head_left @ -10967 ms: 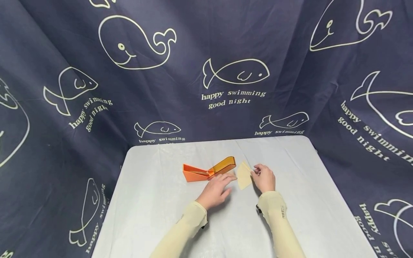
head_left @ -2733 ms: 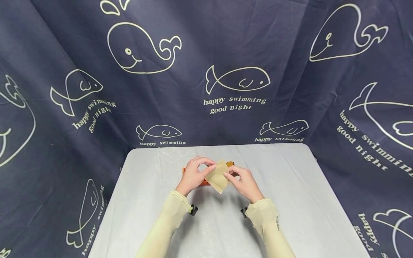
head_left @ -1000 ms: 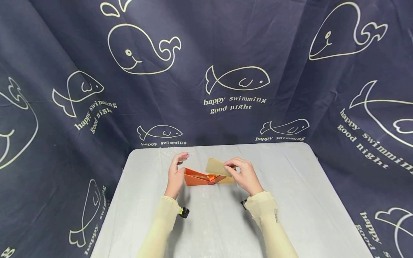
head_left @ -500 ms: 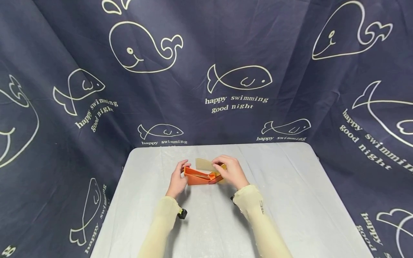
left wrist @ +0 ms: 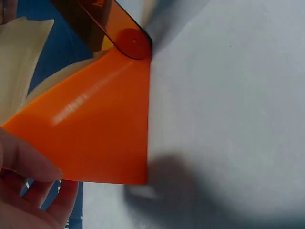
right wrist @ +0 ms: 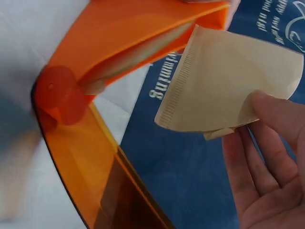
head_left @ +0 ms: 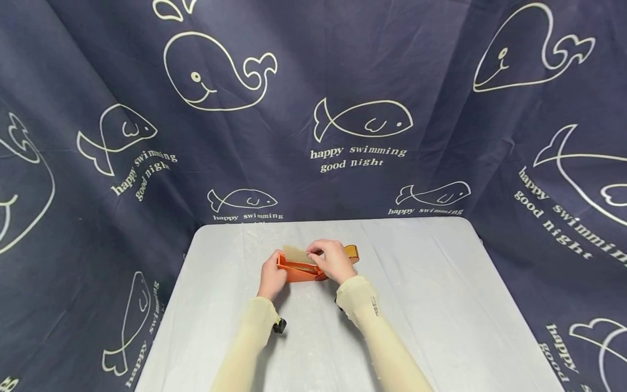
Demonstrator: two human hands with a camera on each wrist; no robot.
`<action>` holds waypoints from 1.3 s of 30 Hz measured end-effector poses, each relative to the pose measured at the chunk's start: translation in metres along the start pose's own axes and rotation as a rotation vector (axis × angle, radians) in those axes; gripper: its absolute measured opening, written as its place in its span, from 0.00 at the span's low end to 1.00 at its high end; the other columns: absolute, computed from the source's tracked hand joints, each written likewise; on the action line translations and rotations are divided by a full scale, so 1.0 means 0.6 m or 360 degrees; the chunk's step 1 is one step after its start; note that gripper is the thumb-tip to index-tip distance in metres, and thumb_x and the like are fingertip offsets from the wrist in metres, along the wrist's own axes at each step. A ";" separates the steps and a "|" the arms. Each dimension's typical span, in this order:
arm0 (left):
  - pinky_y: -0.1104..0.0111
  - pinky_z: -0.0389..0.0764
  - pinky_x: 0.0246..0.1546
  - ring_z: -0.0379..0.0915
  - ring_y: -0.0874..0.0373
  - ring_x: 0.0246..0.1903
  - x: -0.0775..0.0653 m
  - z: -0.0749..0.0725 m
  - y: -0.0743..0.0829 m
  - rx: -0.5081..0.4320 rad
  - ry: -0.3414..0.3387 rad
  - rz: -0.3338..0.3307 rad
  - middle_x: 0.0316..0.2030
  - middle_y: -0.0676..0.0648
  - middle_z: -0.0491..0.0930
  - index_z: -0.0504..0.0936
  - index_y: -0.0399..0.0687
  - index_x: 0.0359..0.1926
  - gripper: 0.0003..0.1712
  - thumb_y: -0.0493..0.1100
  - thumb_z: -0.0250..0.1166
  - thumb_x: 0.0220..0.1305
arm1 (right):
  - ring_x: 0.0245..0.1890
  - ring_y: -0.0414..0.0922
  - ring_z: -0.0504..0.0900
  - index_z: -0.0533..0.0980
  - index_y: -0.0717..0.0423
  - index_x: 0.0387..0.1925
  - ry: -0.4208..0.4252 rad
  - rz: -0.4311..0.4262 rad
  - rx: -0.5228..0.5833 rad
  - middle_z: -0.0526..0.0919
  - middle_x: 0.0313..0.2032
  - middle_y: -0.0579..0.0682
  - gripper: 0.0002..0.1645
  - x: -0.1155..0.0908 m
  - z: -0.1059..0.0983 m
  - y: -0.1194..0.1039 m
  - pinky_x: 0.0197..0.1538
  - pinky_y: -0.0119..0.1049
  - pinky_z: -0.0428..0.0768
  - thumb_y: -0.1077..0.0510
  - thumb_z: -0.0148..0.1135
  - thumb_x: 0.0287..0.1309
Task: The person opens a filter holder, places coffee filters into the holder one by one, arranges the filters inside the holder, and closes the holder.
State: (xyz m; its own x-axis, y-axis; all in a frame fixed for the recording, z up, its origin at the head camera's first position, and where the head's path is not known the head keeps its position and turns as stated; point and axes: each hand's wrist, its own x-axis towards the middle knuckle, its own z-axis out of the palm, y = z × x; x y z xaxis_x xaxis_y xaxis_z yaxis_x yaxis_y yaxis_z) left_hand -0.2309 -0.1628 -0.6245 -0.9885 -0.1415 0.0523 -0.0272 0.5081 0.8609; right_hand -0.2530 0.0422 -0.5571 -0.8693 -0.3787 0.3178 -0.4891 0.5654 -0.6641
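My left hand grips the wide end of an orange coffee filter case, its thumb on the near wall in the left wrist view. The case's see-through amber lid is swung open on its pivot toward the right. In my right hand is a cream paper coffee filter, pinched between thumb and fingers, with a crimped edge toward the case. The filter is just behind and above the case's open top. More cream paper shows inside the case.
A white-covered table lies under both hands. Behind it and at the sides hangs a dark blue curtain with white whale and fish outlines. Black wrist cameras sit at the sleeve cuffs.
Earlier the filter lay on the table right of the case, then both hands held it. My right hand has since carried it left over the case, while my left hand moved to the case's end.
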 end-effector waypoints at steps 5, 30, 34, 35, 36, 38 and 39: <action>0.58 0.77 0.42 0.77 0.48 0.38 0.003 0.007 -0.005 0.0052 0.0049 0.0011 0.38 0.42 0.86 0.80 0.44 0.40 0.23 0.22 0.51 0.45 | 0.35 0.40 0.87 0.89 0.47 0.34 0.0000 0.0035 -0.0094 0.91 0.34 0.41 0.04 0.001 0.021 0.006 0.44 0.38 0.84 0.61 0.74 0.60; 0.55 0.80 0.41 0.80 0.46 0.36 0.011 0.027 -0.026 0.0122 0.0105 0.0018 0.35 0.44 0.86 0.79 0.46 0.35 0.19 0.23 0.50 0.47 | 0.33 0.44 0.87 0.91 0.51 0.33 0.0050 0.0039 -0.0168 0.88 0.31 0.46 0.03 -0.017 0.078 0.029 0.43 0.39 0.85 0.61 0.76 0.56; 0.54 0.81 0.43 0.82 0.47 0.38 0.011 0.027 -0.026 0.0110 0.0102 -0.0006 0.37 0.44 0.87 0.80 0.47 0.37 0.21 0.23 0.51 0.47 | 0.33 0.44 0.87 0.90 0.50 0.33 0.0039 0.0053 -0.0238 0.88 0.31 0.45 0.03 -0.016 0.082 0.029 0.42 0.39 0.85 0.61 0.76 0.56; 0.53 0.82 0.44 0.83 0.47 0.39 0.011 0.027 -0.025 0.0107 0.0102 -0.0010 0.38 0.45 0.87 0.81 0.47 0.38 0.22 0.23 0.51 0.47 | 0.33 0.44 0.87 0.90 0.50 0.33 0.0037 0.0052 -0.0257 0.88 0.31 0.45 0.03 -0.015 0.083 0.029 0.42 0.39 0.85 0.61 0.76 0.56; 0.53 0.82 0.44 0.83 0.47 0.39 0.010 0.027 -0.025 0.0097 0.0101 -0.0014 0.38 0.45 0.87 0.81 0.47 0.38 0.22 0.23 0.51 0.47 | 0.33 0.44 0.86 0.90 0.50 0.33 0.0039 0.0047 -0.0271 0.88 0.31 0.45 0.03 -0.016 0.084 0.029 0.41 0.39 0.85 0.61 0.77 0.56; 0.53 0.82 0.44 0.83 0.47 0.39 0.009 0.026 -0.023 0.0083 0.0098 -0.0016 0.37 0.45 0.87 0.81 0.47 0.38 0.23 0.22 0.51 0.47 | 0.32 0.43 0.86 0.90 0.49 0.33 0.0054 0.0030 -0.0295 0.87 0.31 0.45 0.03 -0.017 0.085 0.030 0.40 0.37 0.84 0.61 0.77 0.56; 0.53 0.82 0.44 0.82 0.47 0.38 0.009 0.026 -0.023 0.0081 0.0097 -0.0014 0.37 0.45 0.87 0.81 0.47 0.38 0.23 0.22 0.51 0.47 | 0.32 0.43 0.86 0.90 0.49 0.33 0.0069 0.0014 -0.0303 0.87 0.31 0.44 0.04 -0.017 0.086 0.031 0.40 0.37 0.84 0.61 0.77 0.56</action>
State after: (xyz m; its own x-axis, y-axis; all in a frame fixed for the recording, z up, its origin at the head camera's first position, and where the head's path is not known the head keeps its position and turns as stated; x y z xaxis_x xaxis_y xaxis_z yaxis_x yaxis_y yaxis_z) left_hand -0.2383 -0.1571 -0.6440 -0.9774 -0.1971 0.0770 -0.0449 0.5489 0.8347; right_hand -0.2493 0.0186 -0.6075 -0.8739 -0.3434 0.3439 -0.4825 0.6986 -0.5284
